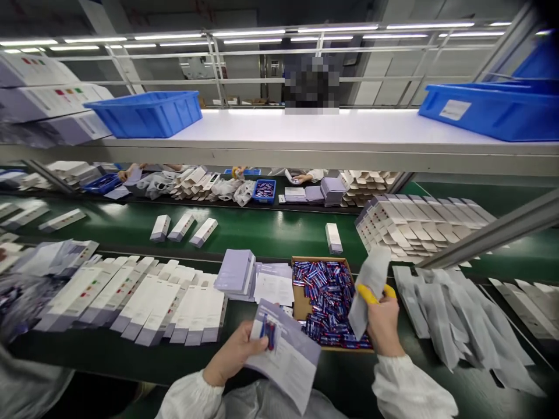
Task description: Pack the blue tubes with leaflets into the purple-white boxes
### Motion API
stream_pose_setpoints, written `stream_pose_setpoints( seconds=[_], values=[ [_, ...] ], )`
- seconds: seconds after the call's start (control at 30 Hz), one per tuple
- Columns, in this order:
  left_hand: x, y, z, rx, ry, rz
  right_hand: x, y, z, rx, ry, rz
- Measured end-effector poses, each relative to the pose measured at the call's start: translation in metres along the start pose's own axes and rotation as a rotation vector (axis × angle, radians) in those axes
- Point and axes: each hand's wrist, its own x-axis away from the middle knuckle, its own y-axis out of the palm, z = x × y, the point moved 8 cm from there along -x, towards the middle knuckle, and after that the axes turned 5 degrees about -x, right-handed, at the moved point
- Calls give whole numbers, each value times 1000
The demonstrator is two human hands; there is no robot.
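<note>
My left hand [238,349] holds a lilac and white printed leaflet [290,364], with a small pair of blue batteries [268,334] lying on it beside my thumb. In my right hand [383,319], which wears yellow covers on some fingertips, is a grey-white soft pouch [370,288], held upright above the right edge of a cardboard box. That box of batteries [327,291] stands between the hands, filled with many blue ones. Left of it lie a lilac booklet stack [236,272] and more white leaflets [274,286].
Rows of white cartons [148,302] stand at left; grey pouches [458,314] lie at right. A green conveyor [262,230] carries several cartons. Blue bins [148,113] sit on the white shelf [305,128] above. Other people's hands [302,178] show across the line.
</note>
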Motion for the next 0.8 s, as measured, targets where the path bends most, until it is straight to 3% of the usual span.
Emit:
stream_pose_setpoints(
  seconds=[0.1, 0.2, 0.33, 0.4, 0.47, 0.53, 0.67, 0.73, 0.8],
  values=[
    [-9, 17, 19, -68, 106, -69, 51, 63, -43, -175, 32, -190],
    [-13, 26, 27, -64, 135, -146, 110, 118, -61, -308, 209, -419],
    [-3, 24, 18, -1, 98, -270, 161, 158, -70, -358, 385, -701],
    [5, 15, 11, 74, 69, -264, 172, 172, -75, -381, 439, -898],
    [12, 5, 4, 127, 35, -235, 169, 177, -77, -361, 451, -986],
    [16, -8, -1, 106, 15, -153, 151, 173, -80, -349, 403, -869],
    [21, -58, -4, -9, 28, 301, 123, 152, -82, -318, 359, -462],
    [24, -73, -6, -42, 29, 427, 133, 157, -73, -239, 439, -434],
    [24, -77, -6, -95, 41, 440, 150, 169, -59, -140, 485, -466]
  ],
)
